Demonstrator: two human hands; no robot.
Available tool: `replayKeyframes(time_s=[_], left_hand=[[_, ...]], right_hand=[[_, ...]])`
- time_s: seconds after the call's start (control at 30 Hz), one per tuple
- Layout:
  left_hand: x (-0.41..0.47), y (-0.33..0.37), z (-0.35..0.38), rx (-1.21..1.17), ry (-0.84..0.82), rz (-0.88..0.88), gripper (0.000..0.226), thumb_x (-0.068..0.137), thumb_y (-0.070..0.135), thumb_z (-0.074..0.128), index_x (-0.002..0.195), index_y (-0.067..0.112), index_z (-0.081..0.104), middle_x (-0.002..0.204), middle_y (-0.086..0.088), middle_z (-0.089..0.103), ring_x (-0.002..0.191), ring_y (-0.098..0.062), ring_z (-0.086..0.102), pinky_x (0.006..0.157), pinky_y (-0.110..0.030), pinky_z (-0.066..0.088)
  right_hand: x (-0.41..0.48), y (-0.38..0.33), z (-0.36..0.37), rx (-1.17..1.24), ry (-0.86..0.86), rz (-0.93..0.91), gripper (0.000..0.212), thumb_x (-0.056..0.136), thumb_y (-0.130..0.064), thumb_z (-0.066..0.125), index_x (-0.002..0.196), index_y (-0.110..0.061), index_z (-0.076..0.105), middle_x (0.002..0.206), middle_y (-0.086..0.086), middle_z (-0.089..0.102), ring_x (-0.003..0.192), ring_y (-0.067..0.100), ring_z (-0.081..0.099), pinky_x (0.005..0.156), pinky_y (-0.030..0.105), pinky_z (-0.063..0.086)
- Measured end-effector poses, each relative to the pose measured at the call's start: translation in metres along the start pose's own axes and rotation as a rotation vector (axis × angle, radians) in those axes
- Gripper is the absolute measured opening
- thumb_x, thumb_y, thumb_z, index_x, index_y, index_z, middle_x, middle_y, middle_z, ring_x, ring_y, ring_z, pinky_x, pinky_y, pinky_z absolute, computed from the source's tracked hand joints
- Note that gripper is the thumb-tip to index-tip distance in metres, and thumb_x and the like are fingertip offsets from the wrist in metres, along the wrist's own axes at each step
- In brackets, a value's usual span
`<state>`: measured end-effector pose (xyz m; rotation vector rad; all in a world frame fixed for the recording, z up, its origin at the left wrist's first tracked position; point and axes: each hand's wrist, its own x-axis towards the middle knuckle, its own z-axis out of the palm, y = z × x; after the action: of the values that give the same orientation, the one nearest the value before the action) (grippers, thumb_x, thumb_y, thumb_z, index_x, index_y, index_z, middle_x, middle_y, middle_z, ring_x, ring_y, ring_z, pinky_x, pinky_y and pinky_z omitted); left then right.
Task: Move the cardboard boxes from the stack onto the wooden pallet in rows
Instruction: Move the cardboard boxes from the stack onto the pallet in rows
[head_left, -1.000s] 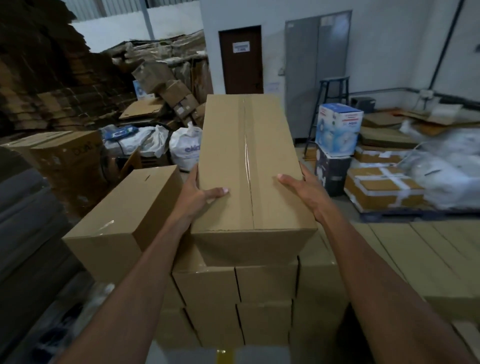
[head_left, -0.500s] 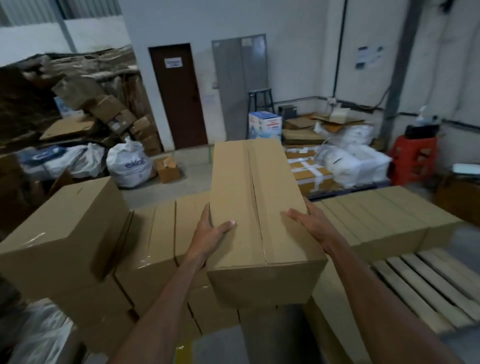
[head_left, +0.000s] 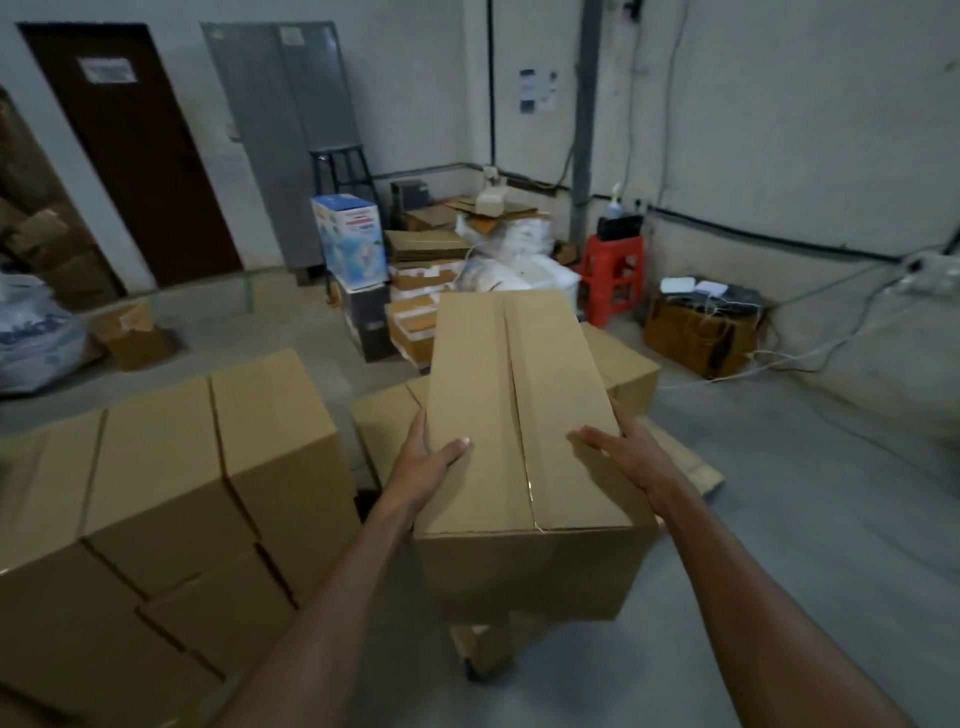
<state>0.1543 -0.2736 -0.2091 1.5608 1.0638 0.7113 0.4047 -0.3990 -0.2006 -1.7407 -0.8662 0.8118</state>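
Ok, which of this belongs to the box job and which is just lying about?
Job: carried box, held by left hand and right hand; box stack; boxes on pallet; wooden pallet.
Lying about: red stool; blue-and-white carton; black stool; white sacks.

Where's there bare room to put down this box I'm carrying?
Bare pallet slats show just right of the carried box, in front of the placed boxes. The grey floor beyond is open too. Crowded: the stack at left and the clutter by the red stool.
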Motion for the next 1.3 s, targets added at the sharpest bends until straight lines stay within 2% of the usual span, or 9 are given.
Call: replayKeyframes(time_s=[0.13, 0.4, 0.6, 0.7, 0.83, 0.93, 1.1, 1.2, 1.3], left_hand=[[0.014, 0.005, 0.071, 0.007, -0.037, -0.003, 0.079, 0.094, 0.040, 0.069, 0.158, 0.035, 0.022, 0.145, 0.004, 0.049, 0.126, -0.021, 0.051, 0.105, -0.044, 0.045], [0.088, -0.015, 0.165, -0.043, -0.064, -0.112, 0.090, 0.090, 0.045, 0.071, 0.160, 0.037, 0.015, 0.161, -0.004, 0.033, 0.142, -0.030, 0.038, 0.115, -0.057, 0.036], [0.165, -0.040, 0.218, -0.125, -0.047, -0.189, 0.084, 0.094, 0.036, 0.070, 0.161, 0.032, 0.019, 0.158, -0.003, 0.038, 0.141, -0.026, 0.039, 0.105, -0.039, 0.036], [0.196, -0.048, 0.232, -0.150, -0.023, -0.252, 0.090, 0.092, 0.041, 0.071, 0.161, 0.034, 0.015, 0.162, -0.003, 0.034, 0.145, -0.028, 0.036, 0.113, -0.046, 0.034], [0.221, -0.059, 0.247, -0.161, 0.040, -0.310, 0.093, 0.089, 0.043, 0.074, 0.161, 0.037, 0.014, 0.164, -0.001, 0.031, 0.147, -0.028, 0.034, 0.113, -0.046, 0.034], [0.236, -0.066, 0.258, -0.173, 0.103, -0.345, 0.094, 0.088, 0.044, 0.075, 0.160, 0.038, 0.015, 0.163, 0.000, 0.031, 0.147, -0.027, 0.034, 0.112, -0.045, 0.035], [0.256, -0.094, 0.283, -0.207, 0.216, -0.458, 0.097, 0.086, 0.040, 0.079, 0.160, 0.039, 0.017, 0.163, 0.004, 0.031, 0.147, -0.024, 0.034, 0.111, -0.036, 0.033], [0.264, -0.122, 0.305, -0.226, 0.279, -0.518, 0.092, 0.087, 0.031, 0.079, 0.159, 0.034, 0.022, 0.151, 0.011, 0.041, 0.138, -0.015, 0.040, 0.105, -0.028, 0.033], [0.276, -0.165, 0.327, -0.272, 0.302, -0.598, 0.091, 0.083, 0.028, 0.083, 0.155, 0.039, 0.030, 0.146, 0.016, 0.049, 0.129, -0.011, 0.051, 0.110, -0.037, 0.042]], right_hand=[[0.014, 0.032, -0.060, -0.033, 0.058, 0.048, 0.054, 0.096, -0.035, 0.064, 0.146, -0.036, 0.042, 0.120, -0.001, 0.056, 0.099, 0.017, 0.056, 0.078, 0.038, 0.044], [0.100, 0.079, -0.129, -0.062, 0.031, 0.126, 0.060, 0.096, -0.039, 0.064, 0.149, -0.042, 0.036, 0.128, -0.004, 0.055, 0.107, 0.021, 0.058, 0.097, 0.053, 0.048], [0.197, 0.101, -0.153, -0.131, -0.042, 0.187, 0.058, 0.096, -0.038, 0.065, 0.148, -0.039, 0.039, 0.123, -0.002, 0.059, 0.103, 0.020, 0.061, 0.078, 0.038, 0.050], [0.239, 0.108, -0.159, -0.157, -0.085, 0.181, 0.057, 0.096, -0.037, 0.065, 0.147, -0.038, 0.040, 0.112, -0.010, 0.060, 0.100, 0.016, 0.061, 0.070, 0.031, 0.047], [0.287, 0.123, -0.163, -0.168, -0.157, 0.210, 0.064, 0.091, -0.045, 0.069, 0.146, -0.046, 0.037, 0.120, -0.006, 0.059, 0.107, 0.021, 0.061, 0.091, 0.046, 0.052], [0.319, 0.133, -0.163, -0.187, -0.217, 0.193, 0.067, 0.089, -0.045, 0.071, 0.147, -0.045, 0.036, 0.124, -0.004, 0.060, 0.108, 0.020, 0.061, 0.096, 0.050, 0.051], [0.378, 0.165, -0.156, -0.194, -0.373, 0.195, 0.068, 0.086, -0.043, 0.075, 0.146, -0.040, 0.042, 0.125, -0.003, 0.062, 0.108, 0.019, 0.062, 0.094, 0.047, 0.052], [0.408, 0.199, -0.149, -0.153, -0.460, 0.219, 0.061, 0.089, -0.028, 0.075, 0.143, -0.031, 0.048, 0.125, -0.001, 0.064, 0.107, 0.015, 0.063, 0.082, 0.030, 0.054], [0.433, 0.243, -0.141, -0.132, -0.488, 0.252, 0.057, 0.089, -0.025, 0.075, 0.139, -0.035, 0.050, 0.125, -0.004, 0.064, 0.110, 0.014, 0.062, 0.089, 0.034, 0.055]])
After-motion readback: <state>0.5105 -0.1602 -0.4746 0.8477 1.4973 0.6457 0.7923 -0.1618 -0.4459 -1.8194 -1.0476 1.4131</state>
